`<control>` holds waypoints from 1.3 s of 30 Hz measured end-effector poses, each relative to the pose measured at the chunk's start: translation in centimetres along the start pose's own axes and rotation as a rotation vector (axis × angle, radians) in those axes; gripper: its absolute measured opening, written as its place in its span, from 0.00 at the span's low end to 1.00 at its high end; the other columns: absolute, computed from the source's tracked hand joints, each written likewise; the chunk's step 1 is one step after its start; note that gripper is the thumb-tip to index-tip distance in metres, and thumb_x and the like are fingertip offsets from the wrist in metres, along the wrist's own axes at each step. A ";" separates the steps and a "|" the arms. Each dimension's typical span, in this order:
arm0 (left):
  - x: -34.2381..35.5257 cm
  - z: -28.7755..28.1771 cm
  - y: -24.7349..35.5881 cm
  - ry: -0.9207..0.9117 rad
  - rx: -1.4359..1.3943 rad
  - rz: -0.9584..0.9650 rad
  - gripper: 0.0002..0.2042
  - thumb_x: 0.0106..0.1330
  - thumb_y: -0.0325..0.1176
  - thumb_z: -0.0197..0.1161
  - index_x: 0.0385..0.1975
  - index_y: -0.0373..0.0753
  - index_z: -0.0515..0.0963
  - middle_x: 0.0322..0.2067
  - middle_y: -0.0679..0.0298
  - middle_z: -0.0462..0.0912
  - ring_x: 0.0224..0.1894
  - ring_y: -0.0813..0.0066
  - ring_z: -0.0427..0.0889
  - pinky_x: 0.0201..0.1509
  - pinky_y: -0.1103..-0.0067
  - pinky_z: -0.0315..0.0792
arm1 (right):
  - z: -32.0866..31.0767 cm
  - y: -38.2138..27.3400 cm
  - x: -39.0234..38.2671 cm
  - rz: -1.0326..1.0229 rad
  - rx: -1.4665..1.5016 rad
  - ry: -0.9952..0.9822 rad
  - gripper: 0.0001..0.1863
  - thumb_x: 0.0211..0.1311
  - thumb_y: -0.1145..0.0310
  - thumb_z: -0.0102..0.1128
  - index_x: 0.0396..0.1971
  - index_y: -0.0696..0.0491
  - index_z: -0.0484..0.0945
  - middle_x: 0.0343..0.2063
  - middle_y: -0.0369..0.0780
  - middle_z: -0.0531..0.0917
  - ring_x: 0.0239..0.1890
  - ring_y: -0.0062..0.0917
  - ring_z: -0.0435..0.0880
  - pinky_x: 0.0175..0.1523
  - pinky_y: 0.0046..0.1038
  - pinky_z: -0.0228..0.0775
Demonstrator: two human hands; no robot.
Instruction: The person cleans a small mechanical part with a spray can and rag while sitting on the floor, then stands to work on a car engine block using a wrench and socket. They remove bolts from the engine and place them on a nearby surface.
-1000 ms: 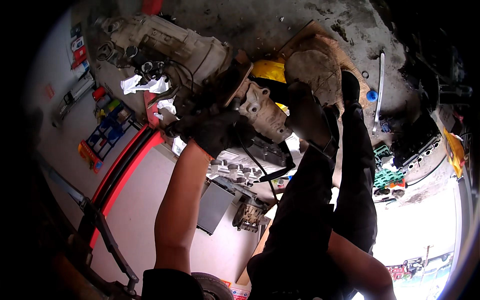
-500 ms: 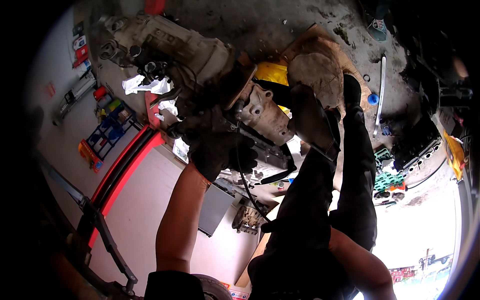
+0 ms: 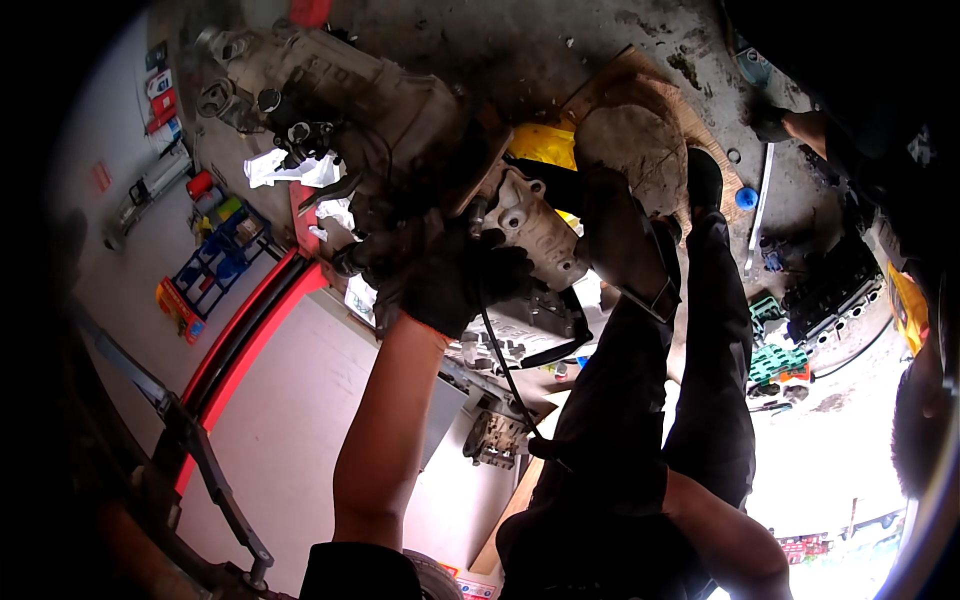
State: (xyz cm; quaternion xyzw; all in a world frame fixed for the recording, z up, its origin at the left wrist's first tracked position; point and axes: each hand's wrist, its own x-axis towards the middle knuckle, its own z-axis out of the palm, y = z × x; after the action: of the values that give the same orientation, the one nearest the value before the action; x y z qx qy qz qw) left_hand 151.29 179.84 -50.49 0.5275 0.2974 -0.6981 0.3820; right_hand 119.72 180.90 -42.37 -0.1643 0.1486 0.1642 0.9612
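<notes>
Up goes the left hand (image 3: 460,282), shifted right since half a second ago, its black glove now close against the pale casting (image 3: 541,236); fingers part-curled beside the thin black cable (image 3: 506,375), though whether they grip it, I can't tell. That cable slants smoothly down to the right hand (image 3: 570,455), dark on dark trousers, finger closure unreadable. And here's a co-worker's hand (image 3: 770,123), newly in at upper right, by the long smooth bar (image 3: 764,205)! The casting is lumpy, matt metal with round holes; beyond it, a grimy, ribbed housing (image 3: 385,95).
</notes>
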 end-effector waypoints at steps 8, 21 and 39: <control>2.7 -2.7 0.7 0.338 0.540 0.140 0.21 0.72 0.51 0.57 0.56 0.44 0.73 0.39 0.55 0.84 0.41 0.52 0.87 0.42 0.55 0.83 | 1.6 8.4 1.0 -0.331 -0.362 0.128 0.28 0.71 0.74 0.55 0.69 0.53 0.63 0.50 0.41 0.80 0.51 0.25 0.79 0.60 0.29 0.74; 1.6 -2.2 1.7 0.357 0.513 0.010 0.12 0.68 0.39 0.63 0.46 0.40 0.80 0.32 0.54 0.87 0.31 0.61 0.88 0.30 0.66 0.83 | 2.3 7.5 1.8 -0.071 0.470 0.215 0.24 0.71 0.62 0.59 0.62 0.57 0.71 0.52 0.42 0.81 0.51 0.25 0.82 0.57 0.27 0.75; 0.6 1.3 3.2 0.273 0.438 -0.178 0.15 0.67 0.45 0.62 0.47 0.43 0.81 0.39 0.53 0.87 0.32 0.55 0.88 0.37 0.59 0.83 | 4.7 6.9 4.7 0.204 1.402 -0.583 0.28 0.71 0.63 0.52 0.65 0.62 0.65 0.27 0.37 0.81 0.27 0.24 0.79 0.34 0.31 0.74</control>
State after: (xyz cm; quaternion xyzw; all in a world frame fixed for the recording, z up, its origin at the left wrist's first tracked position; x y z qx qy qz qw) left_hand 153.30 176.97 -50.72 0.6584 0.2331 -0.6993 0.1521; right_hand 122.55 189.99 -41.58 0.5485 -0.0274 0.1562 0.8210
